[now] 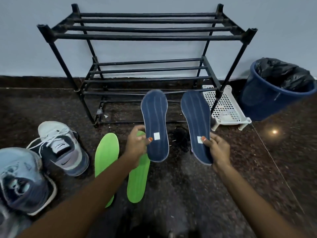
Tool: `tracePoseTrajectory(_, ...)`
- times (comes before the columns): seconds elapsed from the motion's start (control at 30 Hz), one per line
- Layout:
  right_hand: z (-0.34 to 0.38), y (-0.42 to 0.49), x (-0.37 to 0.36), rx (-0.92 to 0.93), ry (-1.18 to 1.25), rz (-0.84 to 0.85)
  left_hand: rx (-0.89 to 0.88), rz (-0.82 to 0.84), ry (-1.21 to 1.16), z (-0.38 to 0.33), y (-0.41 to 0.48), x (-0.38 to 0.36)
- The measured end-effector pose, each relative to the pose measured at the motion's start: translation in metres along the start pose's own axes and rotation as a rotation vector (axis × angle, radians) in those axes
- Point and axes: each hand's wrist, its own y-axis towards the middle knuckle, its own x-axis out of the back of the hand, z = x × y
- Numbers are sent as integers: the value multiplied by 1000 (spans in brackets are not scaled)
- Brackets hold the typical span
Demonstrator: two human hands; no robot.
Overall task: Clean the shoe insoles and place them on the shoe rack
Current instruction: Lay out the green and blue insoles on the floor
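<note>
Each hand pinches a navy insole: left hand [137, 145] holds one insole [155, 125], right hand [217, 148] the other insole [196, 126]. Beside the shoe rack [145, 36], a blue bin [267, 102] holds a crumpled black liner [284, 73].

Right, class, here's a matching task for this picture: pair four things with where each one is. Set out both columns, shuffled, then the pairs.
1 navy insoles
2 green insoles
3 sneakers
4 blue bin

A right of the shoe rack
B flat on the floor, centre
C held up, one in the left hand, one in the right hand
D on the floor, far left

Pairs: 1-C, 2-B, 3-D, 4-A
</note>
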Motion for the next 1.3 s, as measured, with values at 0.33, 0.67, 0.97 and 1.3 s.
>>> tracePoseTrajectory(0.33, -123, -67, 49, -163, -88, -88, 193, 90, 161, 132, -37, 1)
tracePoseTrajectory(0.67, -182, -87, 67, -269, -122, -158, 323, 7, 264, 195, -28, 2)
tracePoseTrajectory(0.97, -184, -94, 59, -232, -318, -232, 189, 23, 603, 197, -27, -8)
tracePoseTrajectory(1.3, -190, -89, 53, -243, -519, -250, 57, 19, 736, 191, -25, -6)
